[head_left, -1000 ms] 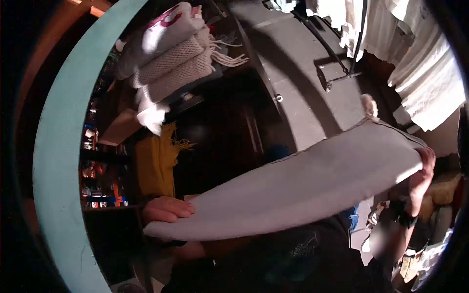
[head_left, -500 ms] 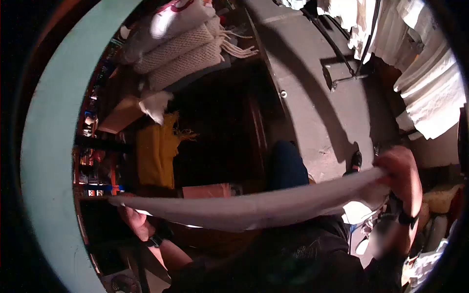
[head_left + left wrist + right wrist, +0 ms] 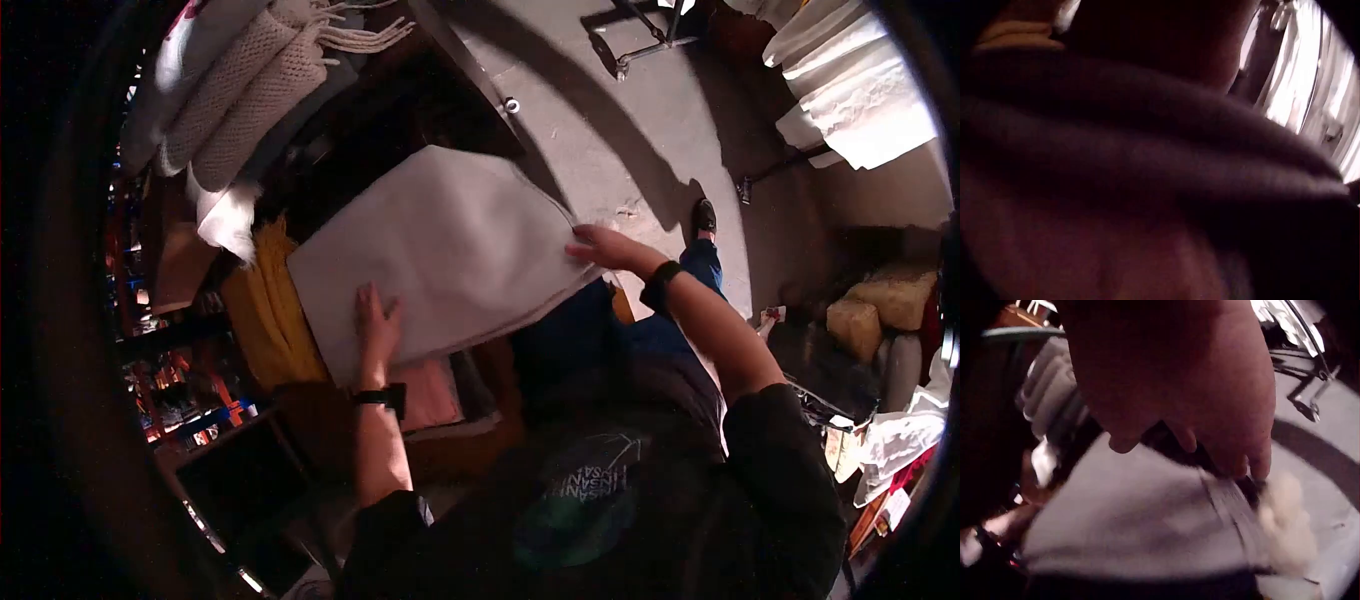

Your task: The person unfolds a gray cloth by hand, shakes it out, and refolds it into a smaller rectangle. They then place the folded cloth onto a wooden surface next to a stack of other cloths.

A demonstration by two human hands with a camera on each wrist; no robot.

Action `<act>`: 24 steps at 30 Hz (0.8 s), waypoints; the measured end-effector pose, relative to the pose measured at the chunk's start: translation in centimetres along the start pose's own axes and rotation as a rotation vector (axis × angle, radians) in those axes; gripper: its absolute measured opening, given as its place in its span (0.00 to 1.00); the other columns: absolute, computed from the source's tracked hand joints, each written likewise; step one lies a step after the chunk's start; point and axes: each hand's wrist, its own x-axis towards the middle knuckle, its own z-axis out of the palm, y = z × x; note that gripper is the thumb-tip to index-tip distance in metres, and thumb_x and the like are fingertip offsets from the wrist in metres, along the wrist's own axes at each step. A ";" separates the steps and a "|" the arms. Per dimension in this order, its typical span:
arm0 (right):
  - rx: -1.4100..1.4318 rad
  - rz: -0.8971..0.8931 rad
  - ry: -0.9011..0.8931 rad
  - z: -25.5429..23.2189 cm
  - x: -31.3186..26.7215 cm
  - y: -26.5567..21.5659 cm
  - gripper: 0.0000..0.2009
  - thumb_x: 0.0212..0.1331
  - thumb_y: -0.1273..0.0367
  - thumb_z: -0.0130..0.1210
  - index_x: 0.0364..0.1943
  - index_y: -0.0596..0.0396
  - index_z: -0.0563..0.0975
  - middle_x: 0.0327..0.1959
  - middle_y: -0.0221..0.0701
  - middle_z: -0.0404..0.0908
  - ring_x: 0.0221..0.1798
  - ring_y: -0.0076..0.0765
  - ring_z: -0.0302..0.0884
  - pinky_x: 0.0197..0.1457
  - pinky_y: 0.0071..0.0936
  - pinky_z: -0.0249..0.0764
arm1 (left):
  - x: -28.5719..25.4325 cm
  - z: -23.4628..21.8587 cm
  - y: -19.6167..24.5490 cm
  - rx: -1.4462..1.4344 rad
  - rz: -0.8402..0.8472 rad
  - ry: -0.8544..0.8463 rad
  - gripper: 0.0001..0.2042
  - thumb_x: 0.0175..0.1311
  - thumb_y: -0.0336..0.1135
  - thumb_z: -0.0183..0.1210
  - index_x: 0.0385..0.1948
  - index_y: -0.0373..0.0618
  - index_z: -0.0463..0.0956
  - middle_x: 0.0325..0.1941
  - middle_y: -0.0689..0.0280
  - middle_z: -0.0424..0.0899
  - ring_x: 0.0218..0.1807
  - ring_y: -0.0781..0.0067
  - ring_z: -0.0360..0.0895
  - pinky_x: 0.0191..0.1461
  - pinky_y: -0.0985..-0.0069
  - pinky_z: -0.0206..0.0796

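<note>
A folded pale grey cloth is spread above the dark shelf in the head view, a seam along its right edge. My left hand lies on its lower left part, fingers straight and thumb apart. At the right edge my right hand pinches the cloth between thumb and fingers. In the right wrist view, the fingers of my right hand point down at the edge of the cloth. The left wrist view is dark and blurred, with a fold of cloth across it.
A mustard yellow cloth is at the left, with knitted beige blankets above it. Pink folded fabric sits below the grey cloth. White garments hang at the upper right; a foot stands on the floor.
The cloth, stretched in a long band between both hands, now lies broader and flatter. My hands have come closer together, the left moving right and up, the right moving left.
</note>
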 end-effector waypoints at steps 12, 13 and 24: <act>0.647 0.374 0.085 -0.1 -0.8 1.1 0.44 0.61 0.41 0.54 0.68 0.66 0.59 0.66 0.53 0.67 0.68 0.51 0.65 0.68 0.40 0.62 | -9.1 2.4 -14.7 -0.297 -0.562 0.120 0.32 0.67 0.49 0.56 0.66 0.34 0.61 0.66 0.43 0.69 0.68 0.47 0.66 0.69 0.63 0.59; 0.661 0.351 0.091 0.2 0.0 1.0 0.47 0.59 0.40 0.56 0.69 0.66 0.56 0.67 0.53 0.65 0.69 0.50 0.64 0.69 0.40 0.61 | -9.9 3.1 -16.9 -0.337 -0.532 0.163 0.33 0.66 0.49 0.57 0.65 0.33 0.62 0.65 0.42 0.70 0.68 0.47 0.67 0.69 0.63 0.59; 0.648 0.326 -0.094 0.2 1.6 2.4 0.38 0.62 0.44 0.55 0.60 0.69 0.69 0.57 0.47 0.77 0.58 0.44 0.75 0.64 0.34 0.67 | -12.4 5.2 -20.4 -0.766 -0.828 0.242 0.30 0.61 0.44 0.63 0.59 0.31 0.69 0.56 0.48 0.77 0.55 0.54 0.75 0.57 0.61 0.68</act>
